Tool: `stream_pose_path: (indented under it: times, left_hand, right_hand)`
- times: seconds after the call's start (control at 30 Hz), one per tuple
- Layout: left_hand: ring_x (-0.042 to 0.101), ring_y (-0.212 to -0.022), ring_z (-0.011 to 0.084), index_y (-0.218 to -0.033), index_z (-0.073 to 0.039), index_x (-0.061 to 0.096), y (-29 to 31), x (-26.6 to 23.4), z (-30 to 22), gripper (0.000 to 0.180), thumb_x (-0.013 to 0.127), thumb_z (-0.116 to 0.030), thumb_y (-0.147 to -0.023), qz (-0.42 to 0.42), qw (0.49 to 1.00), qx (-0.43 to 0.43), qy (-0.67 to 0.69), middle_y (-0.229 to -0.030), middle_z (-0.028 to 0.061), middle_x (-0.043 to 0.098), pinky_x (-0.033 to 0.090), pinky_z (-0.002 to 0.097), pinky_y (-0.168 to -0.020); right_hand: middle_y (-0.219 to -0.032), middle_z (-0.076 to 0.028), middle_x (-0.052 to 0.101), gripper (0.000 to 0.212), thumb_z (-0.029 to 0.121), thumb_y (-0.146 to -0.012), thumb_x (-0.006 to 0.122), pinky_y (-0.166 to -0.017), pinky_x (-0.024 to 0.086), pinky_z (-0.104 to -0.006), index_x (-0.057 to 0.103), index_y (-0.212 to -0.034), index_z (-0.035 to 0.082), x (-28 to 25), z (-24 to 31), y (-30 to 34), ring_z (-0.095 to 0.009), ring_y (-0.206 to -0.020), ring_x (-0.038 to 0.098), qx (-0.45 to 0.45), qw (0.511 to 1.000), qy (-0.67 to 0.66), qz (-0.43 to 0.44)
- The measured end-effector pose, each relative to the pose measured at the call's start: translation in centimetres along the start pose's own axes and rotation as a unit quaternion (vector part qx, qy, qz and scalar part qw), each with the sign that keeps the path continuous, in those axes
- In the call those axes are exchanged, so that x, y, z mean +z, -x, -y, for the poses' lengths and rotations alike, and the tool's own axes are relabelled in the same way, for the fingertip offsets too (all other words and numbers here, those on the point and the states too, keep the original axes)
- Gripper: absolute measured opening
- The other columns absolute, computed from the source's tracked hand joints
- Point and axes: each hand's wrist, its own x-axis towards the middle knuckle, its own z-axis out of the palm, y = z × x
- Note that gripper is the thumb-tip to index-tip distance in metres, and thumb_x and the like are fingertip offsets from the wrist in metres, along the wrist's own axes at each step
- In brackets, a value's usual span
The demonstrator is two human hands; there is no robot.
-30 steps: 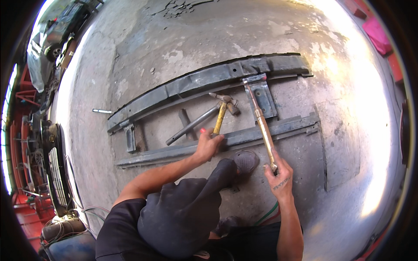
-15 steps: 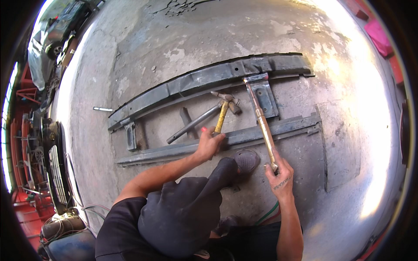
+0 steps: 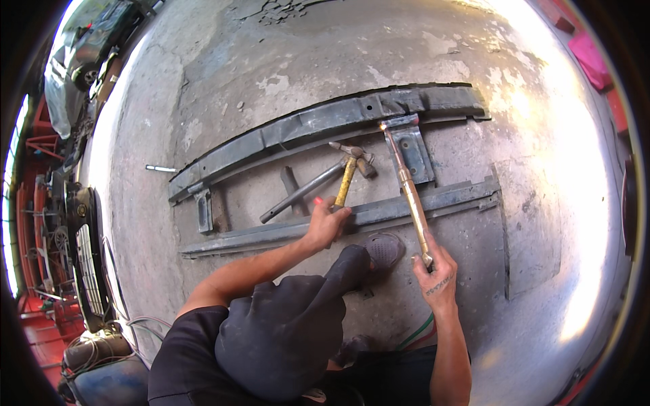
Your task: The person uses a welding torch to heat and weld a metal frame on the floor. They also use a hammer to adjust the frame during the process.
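A brass-colored torch point(image 3: 415, 205) slants across the lower rail of a dark metal frame point(image 3: 305, 127), its narrow tip at the upper left corner of a short bracket point(image 3: 416, 162). The frame lies on the concrete floor point(image 3: 223, 125), and the bracket bridges its curved upper beam and straighter lower rail toward the right end. A small bright glow shows at the torch's tip, with a pinkish patch on the bracket's upper right corner.

Small dark lettering marks the wrist of the right hand point(image 3: 437, 269). That hand's grip is closed around the rear of the torch. The left hand point(image 3: 325, 225) has its grip closed around the lower handle of a yellow-handled hammer point(image 3: 346, 183), above the lower rail; the hammer's head is inside the frame.

Compared with half a second ago, the glow at the tip is brighter; both hands keep the same hold, and the frame has stayed put.

A gray metal tube point(image 3: 298, 196) lies inside the frame, crossing a dark bar point(image 3: 292, 186). Below the lower rail is a gray shoe point(image 3: 384, 250). Green and red hoses point(image 3: 416, 331) run beside the right forearm. Far off at upper left stands a car point(image 3: 95, 47).
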Motion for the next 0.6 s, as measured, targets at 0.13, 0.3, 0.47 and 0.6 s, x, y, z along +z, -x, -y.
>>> stream_pose_path:
  times: [0.13, 0.3, 0.47, 0.6]
  left_hand:
    - [0.052, -0.044, 0.0146, -0.100, 0.000, 0.057, 0.06, 0.01, -0.16, 0.021, 0.069, -0.018, -0.098, 0.003, 1.000, -0.002, -0.002, -0.062, 0.0039, 0.054, 0.039, 0.0328, -0.037]
    - [0.055, -0.046, 0.0143, -0.104, 0.003, 0.062, -0.19, -0.11, 0.30, 0.028, 0.072, -0.022, -0.096, 0.001, 1.000, -0.010, 0.004, -0.066, 0.0041, 0.058, 0.040, 0.0323, -0.041]
    - [0.054, -0.046, 0.0144, -0.104, 0.003, 0.062, -0.26, -0.29, 0.54, 0.028, 0.072, -0.022, -0.096, 0.001, 1.000, -0.007, 0.006, -0.066, 0.0043, 0.058, 0.040, 0.0324, -0.041]
    - [0.054, -0.046, 0.0145, -0.105, 0.003, 0.062, -0.08, -0.15, -0.02, 0.029, 0.072, -0.022, -0.095, 0.003, 1.000, -0.008, -0.006, -0.066, 0.0047, 0.059, 0.040, 0.0325, -0.041]
  right_hand:
    - [-0.079, -0.012, 0.057, 0.063, 0.003, -0.084, 0.074, -0.060, 0.048, -0.0373, 0.062, -0.146, 0.006, 0.01, -0.12, -0.01, -0.019, -0.064, 0.055, -0.003, 1.000, 0.003, 0.001]
    - [-0.081, -0.013, 0.058, 0.065, 0.003, -0.083, 0.074, -0.061, 0.050, -0.0386, 0.061, -0.147, 0.007, -0.10, 0.02, 0.09, -0.021, -0.064, 0.057, -0.003, 1.000, 0.022, 0.009]
    - [-0.082, -0.014, 0.057, 0.068, 0.003, -0.082, 0.075, -0.061, 0.052, -0.0405, 0.060, -0.148, 0.009, 0.18, 0.02, 0.19, -0.025, -0.064, 0.060, -0.025, 0.998, 0.054, 0.012]
    - [-0.083, -0.014, 0.057, 0.068, 0.003, -0.081, 0.075, -0.061, 0.053, -0.0409, 0.061, -0.147, 0.009, 0.25, 0.04, 0.32, -0.025, -0.064, 0.061, -0.035, 0.996, 0.081, 0.008]
